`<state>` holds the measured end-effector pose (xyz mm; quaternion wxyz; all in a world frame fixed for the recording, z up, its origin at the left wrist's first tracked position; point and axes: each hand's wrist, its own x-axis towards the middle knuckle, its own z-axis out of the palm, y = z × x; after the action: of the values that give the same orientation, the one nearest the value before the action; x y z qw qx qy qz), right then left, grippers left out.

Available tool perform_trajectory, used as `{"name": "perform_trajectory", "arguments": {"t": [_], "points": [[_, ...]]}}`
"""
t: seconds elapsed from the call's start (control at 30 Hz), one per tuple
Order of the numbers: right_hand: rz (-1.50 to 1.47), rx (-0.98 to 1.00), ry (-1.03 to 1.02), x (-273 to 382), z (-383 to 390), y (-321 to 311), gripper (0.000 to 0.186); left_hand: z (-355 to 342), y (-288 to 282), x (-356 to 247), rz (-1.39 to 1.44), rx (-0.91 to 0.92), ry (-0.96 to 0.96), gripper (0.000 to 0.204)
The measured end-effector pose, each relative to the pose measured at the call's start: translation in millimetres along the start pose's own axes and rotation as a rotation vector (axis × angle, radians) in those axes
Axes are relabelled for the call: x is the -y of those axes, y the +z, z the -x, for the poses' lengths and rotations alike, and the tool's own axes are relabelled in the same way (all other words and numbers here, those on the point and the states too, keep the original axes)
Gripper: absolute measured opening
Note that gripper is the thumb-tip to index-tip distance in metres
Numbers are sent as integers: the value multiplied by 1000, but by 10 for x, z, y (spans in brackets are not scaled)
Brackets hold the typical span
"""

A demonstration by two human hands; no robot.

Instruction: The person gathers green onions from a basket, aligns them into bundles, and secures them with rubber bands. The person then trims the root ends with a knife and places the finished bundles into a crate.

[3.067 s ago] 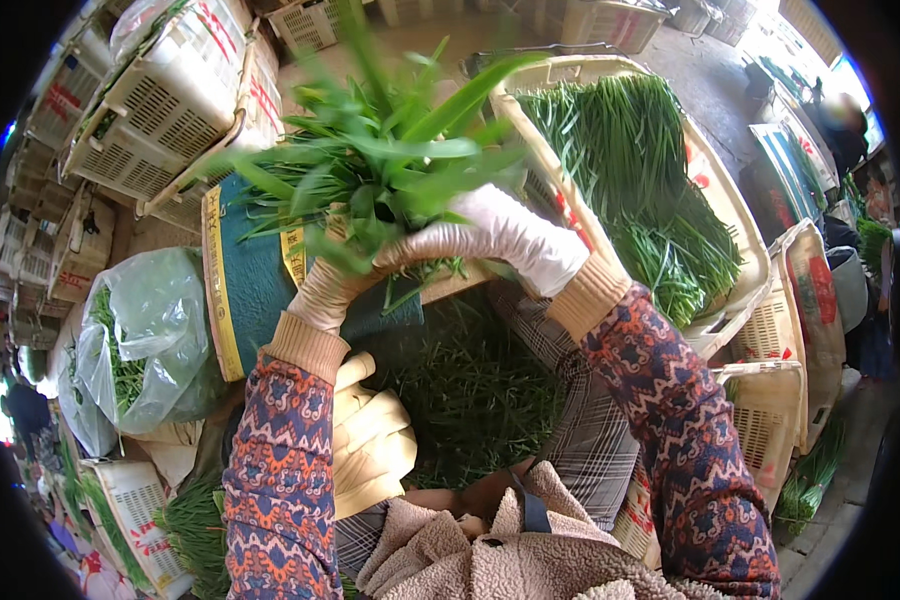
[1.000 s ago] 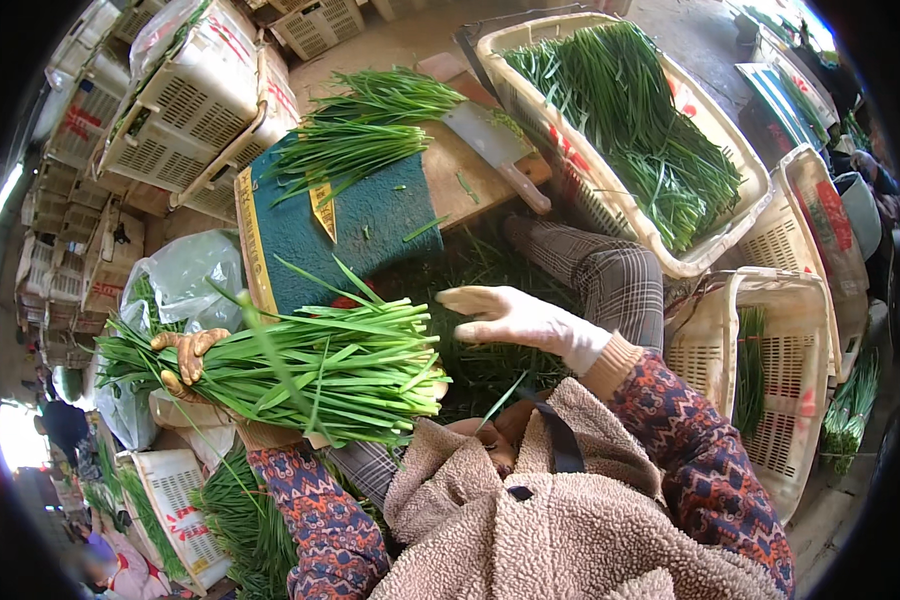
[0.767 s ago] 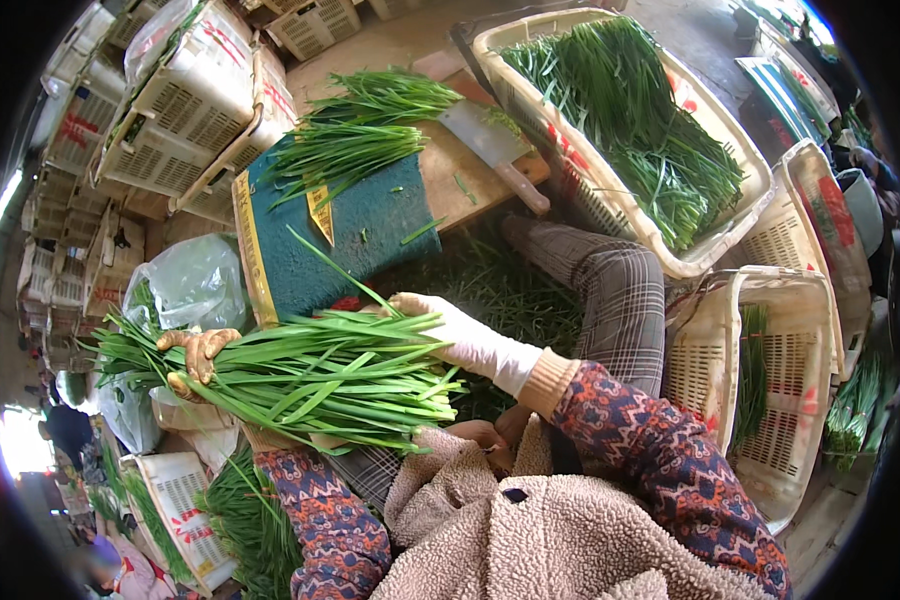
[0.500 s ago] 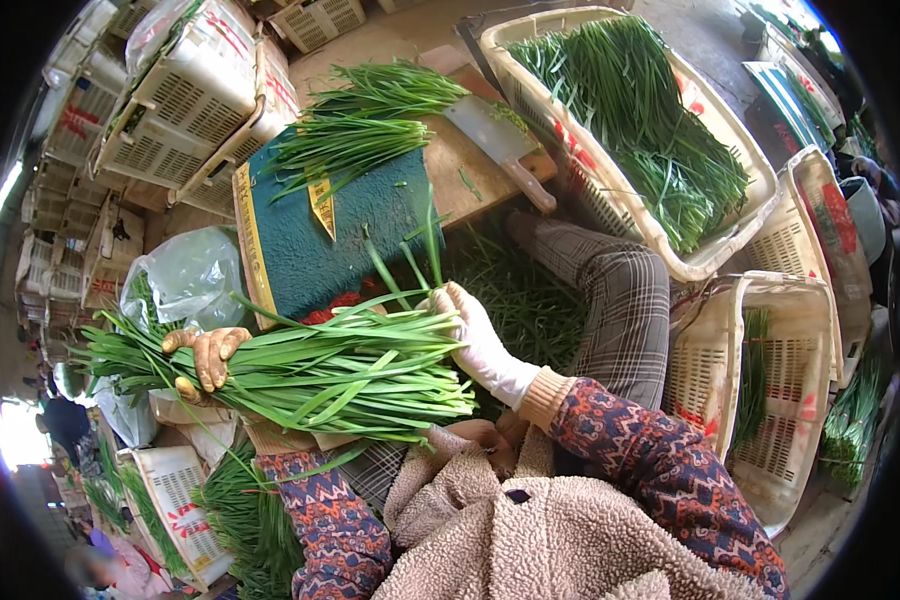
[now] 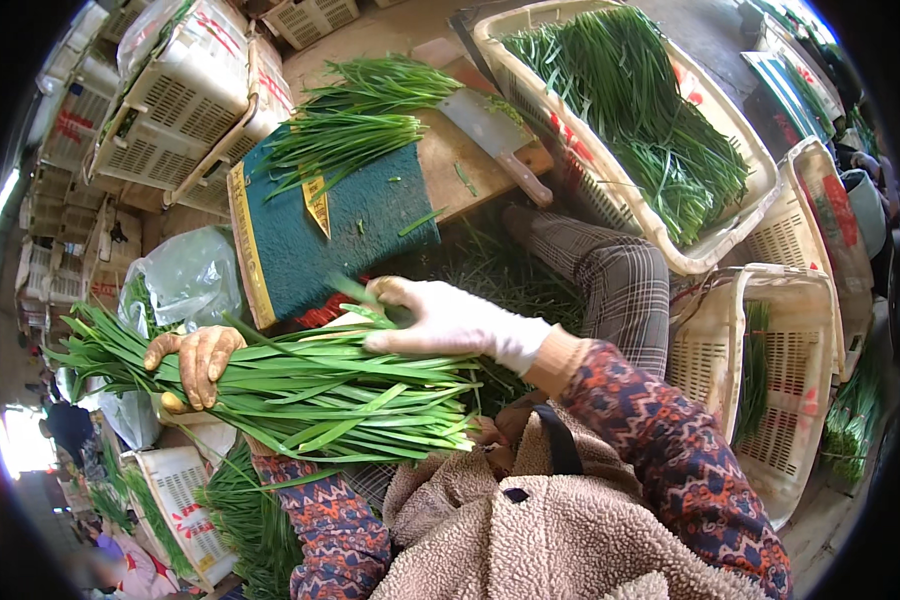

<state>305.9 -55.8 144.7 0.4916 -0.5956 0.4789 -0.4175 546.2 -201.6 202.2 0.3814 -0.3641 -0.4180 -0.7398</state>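
Note:
A thick bunch of garlic chives (image 5: 340, 390) lies across my lap, its pale cut ends to the right and leaf tips to the left. My left hand (image 5: 198, 365), in a stained glove, is wrapped over the bunch toward its leafy end. Above the bunch's upper edge is my right hand (image 5: 435, 318) in a whitish glove, its thumb and fingers around a few chive leaves (image 5: 355, 292) that are smeared by motion. Just beyond, a board with a teal mat (image 5: 340, 240) carries cut chives (image 5: 345, 145) and a few loose bits.
A cleaver (image 5: 495, 145) lies on the wooden board, its handle toward me. A large crate (image 5: 630, 200) of chives stands far right, with another crate (image 5: 785, 400) nearer. Stacked crates (image 5: 185, 110) rise at far left. A clear plastic bag (image 5: 185, 275) sits left of the mat.
My right hand has moved left from the cut ends to over the middle of the bunch, and the upright stalks there are gone. A loose piece now lies on the mat's near right edge.

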Motion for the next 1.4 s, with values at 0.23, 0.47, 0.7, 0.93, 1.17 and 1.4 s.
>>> {"name": "perform_trajectory", "arguments": {"t": [0.23, 0.47, 0.7, 0.93, 1.17, 1.4], "points": [[770, -378, -155, -1224, 364, -38, 24, 87, -65, 71, -97, -95, -47, 40], [-397, 71, 273, -815, 782, -174, 39, 270, -18, -97, -99, -297, 34, 36], [-1292, 98, 175, -520, 512, 387, 56, 387, -50, -68, -133, -449, 56, 37], [-1307, 152, 65, -493, 745, 304, 56, 459, -49, -114, -117, -497, 142, 36], [-1083, 28, 301, -60, 580, 396, 45, 355, 60, 85, -91, -399, 4, 41], [-862, 127, 275, -319, 665, 284, 40, 483, 0, 57, -52, -469, 115, 40]]}}
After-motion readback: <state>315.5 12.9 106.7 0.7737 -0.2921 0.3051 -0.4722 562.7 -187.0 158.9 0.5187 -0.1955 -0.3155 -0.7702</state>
